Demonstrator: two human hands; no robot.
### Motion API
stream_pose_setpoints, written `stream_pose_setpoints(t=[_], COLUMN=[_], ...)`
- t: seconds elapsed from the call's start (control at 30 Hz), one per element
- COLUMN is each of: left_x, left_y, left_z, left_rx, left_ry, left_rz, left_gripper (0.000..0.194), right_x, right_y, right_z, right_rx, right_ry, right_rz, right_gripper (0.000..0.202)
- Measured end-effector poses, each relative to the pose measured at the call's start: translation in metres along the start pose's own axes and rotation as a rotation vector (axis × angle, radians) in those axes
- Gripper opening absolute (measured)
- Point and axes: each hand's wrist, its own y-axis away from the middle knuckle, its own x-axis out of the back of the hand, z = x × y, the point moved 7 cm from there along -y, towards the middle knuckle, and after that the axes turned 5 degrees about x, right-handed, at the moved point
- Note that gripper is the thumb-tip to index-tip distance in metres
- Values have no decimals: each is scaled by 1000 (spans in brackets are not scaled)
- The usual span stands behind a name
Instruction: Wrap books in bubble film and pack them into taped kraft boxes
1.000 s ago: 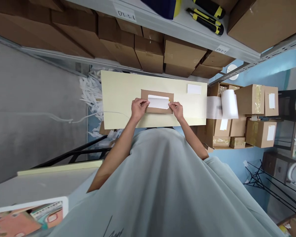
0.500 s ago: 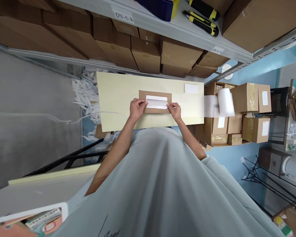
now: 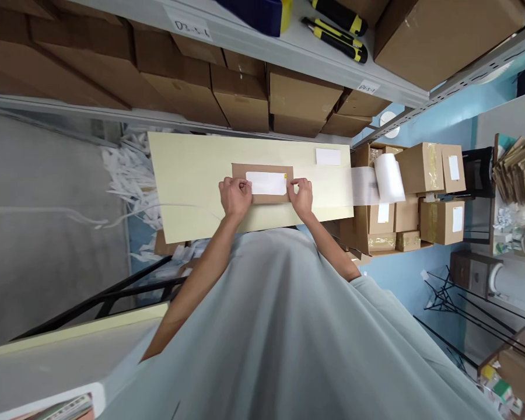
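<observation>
Loose pale blue-grey top [image 3: 280,326].

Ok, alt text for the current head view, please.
Two bare hands, left and right, are at either end of a white label on a flat brown cardboard piece on a pale yellow table. A smaller white slip lies toward the table's far right. Cardboard boxes fill the shelf behind; more boxes are stacked right.

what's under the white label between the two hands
A brown cardboard piece shows around the white label, on the pale yellow tabletop. The label covers its middle, so any marks there are hidden.
</observation>
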Motion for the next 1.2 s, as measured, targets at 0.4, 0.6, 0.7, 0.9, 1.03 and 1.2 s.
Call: stream_pose_setpoints(t=[0.4, 0.6, 0.7, 0.9, 1.03, 1.2], left_x=[6, -49, -72, -46, -19, -23], left_y=[4, 29, 39, 24, 12, 18], left_z=[6, 56, 60, 33, 15, 25], left_rx=[-57, -371, -418, -358, -300, -292], left_ry=[-18, -208, -288, -363, -387, -428], left_rz=[-14, -378, -487, -417, -319, -280], left_gripper=[68, 72, 77, 76, 78, 75], right_x=[-52, -50, -47, -40, -34, -38], right_y=[5, 6, 8, 6, 5, 4], right_z=[-23, -25, -27, -23, -16, -25], right_rx=[208, 191, 193, 133, 84, 106], right_ry=[307, 350, 342, 308, 295, 314], right_rz=[-278, -271, -292, -221, -157, -171], right_gripper=[71, 64, 66, 67, 67, 69])
